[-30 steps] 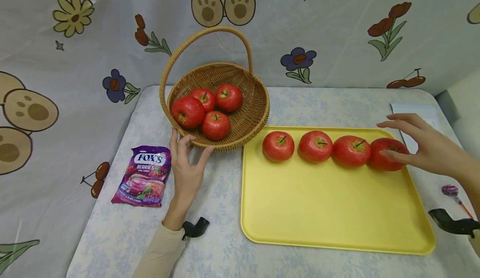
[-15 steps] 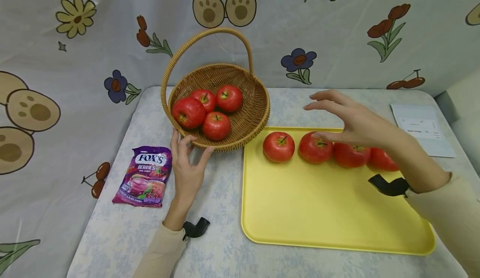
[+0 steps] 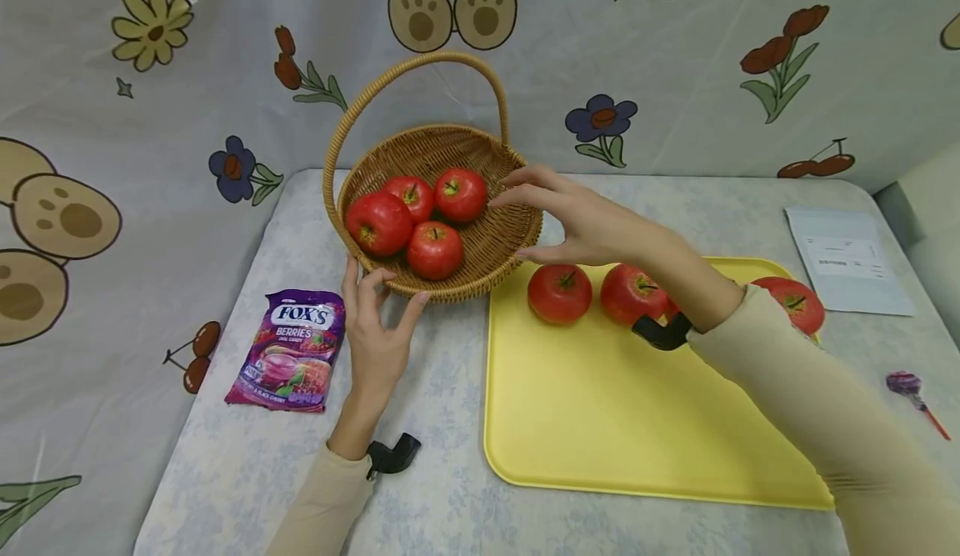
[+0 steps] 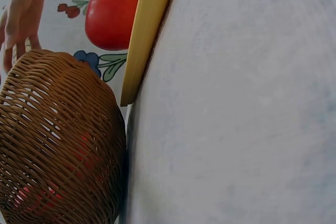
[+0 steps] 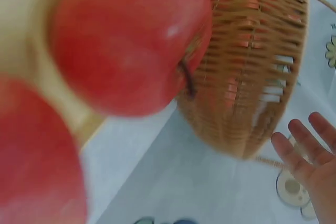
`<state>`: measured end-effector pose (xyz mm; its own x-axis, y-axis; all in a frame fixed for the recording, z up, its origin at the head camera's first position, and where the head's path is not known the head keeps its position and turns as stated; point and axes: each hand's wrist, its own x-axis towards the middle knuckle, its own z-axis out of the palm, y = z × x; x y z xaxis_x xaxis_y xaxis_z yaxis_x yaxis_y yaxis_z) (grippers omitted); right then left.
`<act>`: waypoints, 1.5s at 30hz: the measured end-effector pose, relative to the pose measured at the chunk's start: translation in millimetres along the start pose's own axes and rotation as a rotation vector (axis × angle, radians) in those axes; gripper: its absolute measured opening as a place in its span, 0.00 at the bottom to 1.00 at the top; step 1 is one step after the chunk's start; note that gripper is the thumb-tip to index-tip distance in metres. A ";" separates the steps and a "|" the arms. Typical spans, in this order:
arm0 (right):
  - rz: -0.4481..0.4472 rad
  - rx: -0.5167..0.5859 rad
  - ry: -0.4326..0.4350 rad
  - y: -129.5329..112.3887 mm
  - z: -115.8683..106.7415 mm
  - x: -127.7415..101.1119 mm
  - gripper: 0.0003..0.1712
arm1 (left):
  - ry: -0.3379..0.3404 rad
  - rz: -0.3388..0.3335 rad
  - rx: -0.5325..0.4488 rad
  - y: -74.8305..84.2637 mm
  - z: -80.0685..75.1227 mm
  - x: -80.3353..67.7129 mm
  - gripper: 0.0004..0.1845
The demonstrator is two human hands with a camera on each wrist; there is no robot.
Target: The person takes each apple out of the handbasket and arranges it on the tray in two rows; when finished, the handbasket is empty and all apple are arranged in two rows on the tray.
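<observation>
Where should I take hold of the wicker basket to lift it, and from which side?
Probably the top of the handle, coming from above and hooking under it: that arch rises clear of the four apples inside the wicker basket, while the left hand holds its near rim.

Head camera above, facing forward-down; wrist views close, sharing basket [image 4: 58, 103].

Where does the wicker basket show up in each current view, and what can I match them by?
Head: wicker basket just left of centre, in the upper half.
Left wrist: wicker basket at lower left, cut off by the left edge.
Right wrist: wicker basket at upper right, cut off by the top edge.
Shared landmark: the red apple nearest outside it, partly covering it in the right wrist view.
</observation>
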<state>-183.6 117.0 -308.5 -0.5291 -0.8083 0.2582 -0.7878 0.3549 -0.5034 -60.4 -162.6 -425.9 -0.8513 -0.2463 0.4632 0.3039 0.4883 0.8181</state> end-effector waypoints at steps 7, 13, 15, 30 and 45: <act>-0.047 0.011 -0.038 -6.2 20.8 49.4 0.33 | 0.000 -0.009 0.005 -0.4 -1.2 0.3 0.22; -0.059 0.043 -0.111 -13.2 39.3 87.7 0.36 | -0.001 -0.001 0.003 -1.1 -0.8 1.0 0.22; -0.056 0.050 -0.133 -14.8 45.2 98.4 0.37 | 0.000 -0.001 0.007 -1.4 -0.5 0.9 0.22; -0.008 0.047 -0.232 -7.7 81.8 151.5 0.40 | -0.014 -0.016 0.011 -1.6 -0.4 -0.4 0.23; -0.013 -0.023 -0.191 -6.7 92.4 157.5 0.40 | -0.018 -0.011 0.005 -0.9 -0.1 0.8 0.23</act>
<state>-232.6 -56.1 -340.7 -0.4515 -0.8864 0.1026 -0.8021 0.3527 -0.4819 -61.3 -163.3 -426.2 -0.8622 -0.2361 0.4481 0.2926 0.4900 0.8211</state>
